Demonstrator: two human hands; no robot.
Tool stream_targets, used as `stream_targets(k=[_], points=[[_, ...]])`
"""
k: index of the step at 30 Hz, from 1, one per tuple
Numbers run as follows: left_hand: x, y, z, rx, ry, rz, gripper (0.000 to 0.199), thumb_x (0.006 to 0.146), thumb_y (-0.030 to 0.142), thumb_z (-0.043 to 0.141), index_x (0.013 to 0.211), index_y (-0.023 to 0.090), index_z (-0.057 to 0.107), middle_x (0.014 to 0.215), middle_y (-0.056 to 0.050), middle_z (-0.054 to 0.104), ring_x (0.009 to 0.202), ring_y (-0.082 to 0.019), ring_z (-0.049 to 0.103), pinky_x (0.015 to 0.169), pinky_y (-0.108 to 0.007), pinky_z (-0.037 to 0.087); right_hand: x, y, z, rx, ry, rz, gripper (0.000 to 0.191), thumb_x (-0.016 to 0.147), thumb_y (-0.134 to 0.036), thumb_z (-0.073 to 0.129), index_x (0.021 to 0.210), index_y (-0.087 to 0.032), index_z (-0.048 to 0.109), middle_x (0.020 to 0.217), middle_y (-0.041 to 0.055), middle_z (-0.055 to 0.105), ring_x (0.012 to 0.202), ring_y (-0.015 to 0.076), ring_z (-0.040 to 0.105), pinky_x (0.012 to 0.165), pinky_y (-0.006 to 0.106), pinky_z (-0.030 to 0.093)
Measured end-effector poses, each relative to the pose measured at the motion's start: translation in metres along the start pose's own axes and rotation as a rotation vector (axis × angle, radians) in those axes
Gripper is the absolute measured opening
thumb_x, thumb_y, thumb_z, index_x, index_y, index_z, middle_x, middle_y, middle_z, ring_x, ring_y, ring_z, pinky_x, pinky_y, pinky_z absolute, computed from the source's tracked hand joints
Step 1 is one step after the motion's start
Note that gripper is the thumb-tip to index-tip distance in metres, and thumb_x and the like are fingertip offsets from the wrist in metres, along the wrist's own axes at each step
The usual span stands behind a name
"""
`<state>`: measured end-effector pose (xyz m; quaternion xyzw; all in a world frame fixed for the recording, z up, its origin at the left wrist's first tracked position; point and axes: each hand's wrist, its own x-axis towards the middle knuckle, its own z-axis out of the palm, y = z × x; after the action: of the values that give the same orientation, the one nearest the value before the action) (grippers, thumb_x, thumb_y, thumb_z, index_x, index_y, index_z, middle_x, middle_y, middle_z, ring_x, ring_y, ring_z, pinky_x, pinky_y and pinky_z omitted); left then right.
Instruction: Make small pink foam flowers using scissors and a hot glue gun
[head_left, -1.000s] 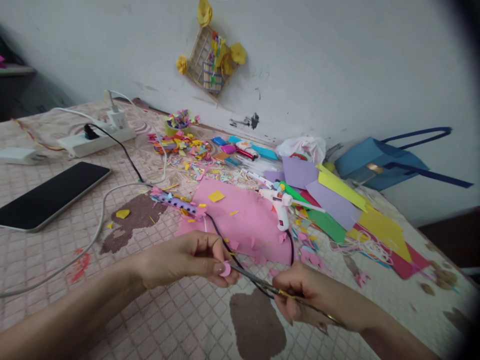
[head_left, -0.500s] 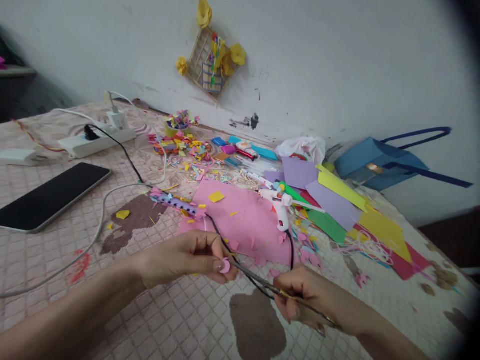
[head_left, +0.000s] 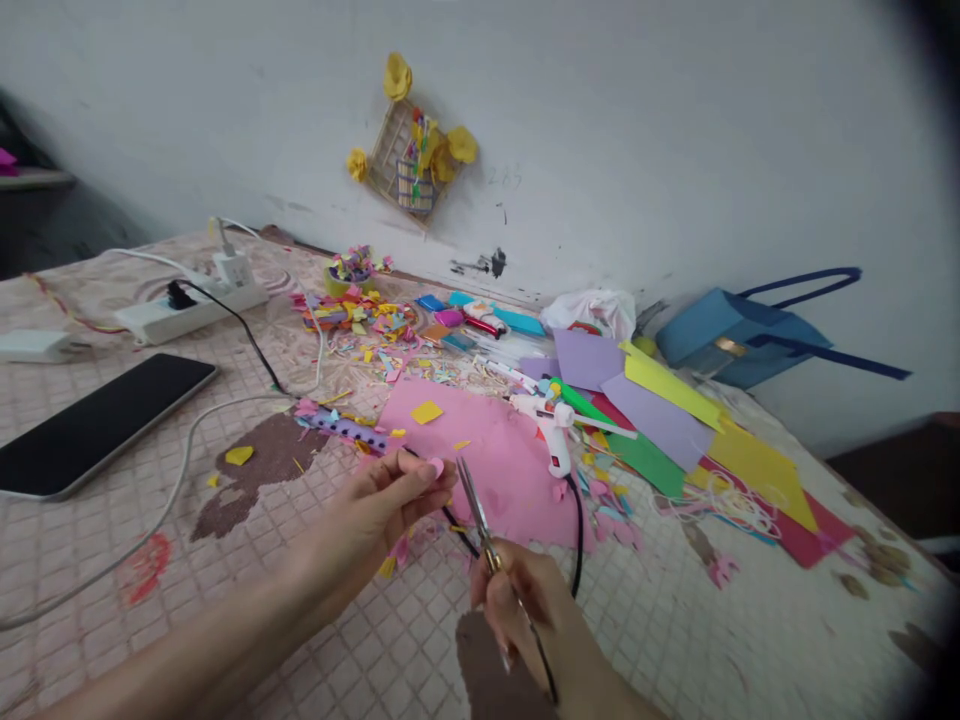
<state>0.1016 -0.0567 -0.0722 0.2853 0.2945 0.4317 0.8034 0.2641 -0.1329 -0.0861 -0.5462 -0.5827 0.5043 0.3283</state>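
Observation:
Between the thumb and fingers of my left hand (head_left: 394, 492) is a small pink paper piece (head_left: 436, 467) with a rounded edge. My right hand (head_left: 525, 610) is closed around a pair of scissors (head_left: 480, 515). Their blades point up and away, just right of the pink piece and apart from it. Beyond both hands lies a pink sheet (head_left: 502, 470) with a yellow paper square (head_left: 427, 412) on it. A white glue gun (head_left: 553, 430) rests at that sheet's right side. Left of the sheet is a purple dotted strip (head_left: 349, 430) with pink bits along it.
A black phone (head_left: 105, 420) and a white power strip (head_left: 191, 310) with cables lie at left. Paper scraps (head_left: 360, 315) and a filled green bowl (head_left: 349, 280) are at the back. Coloured sheets (head_left: 660, 420), white string (head_left: 727, 505) and a blue bag (head_left: 742, 335) are at right.
The scissors have swung from pointing left to pointing upward, and the blades have moved off the pink piece. My left hand has shifted slightly up and left. The view has tilted up a little.

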Motion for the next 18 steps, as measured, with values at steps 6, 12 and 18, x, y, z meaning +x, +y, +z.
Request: stream_targets(k=[6,12,18], points=[[0.0,-0.003,0.001,0.022,0.062,0.066,0.013,0.075,0.021,0.069,0.065,0.018,0.062,0.075,0.003,0.063,0.075,-0.01,0.059,0.081,-0.024,0.046,0.007,-0.005,0.015,0.066,0.012,0.044,0.06,0.072,-0.078,0.034,0.063,-0.019,0.039,0.042,-0.009,0.027,0.037,0.0059,0.027,0.038,0.02,0.02],[-0.003,-0.002,0.005,-0.006,0.112,0.089,0.014,0.074,0.021,0.069,0.062,0.018,0.062,0.071,0.004,0.06,0.073,-0.01,0.054,0.075,-0.02,0.046,0.009,-0.004,0.023,0.132,0.011,0.056,0.058,0.073,-0.075,0.038,0.065,-0.018,0.041,0.044,-0.0089,0.029,0.036,0.0058,0.029,0.037,0.02,0.023],[-0.004,-0.005,0.006,-0.033,0.116,0.126,0.013,0.074,0.02,0.068,0.063,0.017,0.062,0.071,0.003,0.06,0.073,-0.01,0.054,0.075,-0.02,0.045,0.009,-0.005,0.024,0.133,0.042,0.058,0.058,0.073,-0.074,0.038,0.064,-0.018,0.042,0.045,-0.0079,0.031,0.038,0.0062,0.031,0.038,0.019,0.025]])
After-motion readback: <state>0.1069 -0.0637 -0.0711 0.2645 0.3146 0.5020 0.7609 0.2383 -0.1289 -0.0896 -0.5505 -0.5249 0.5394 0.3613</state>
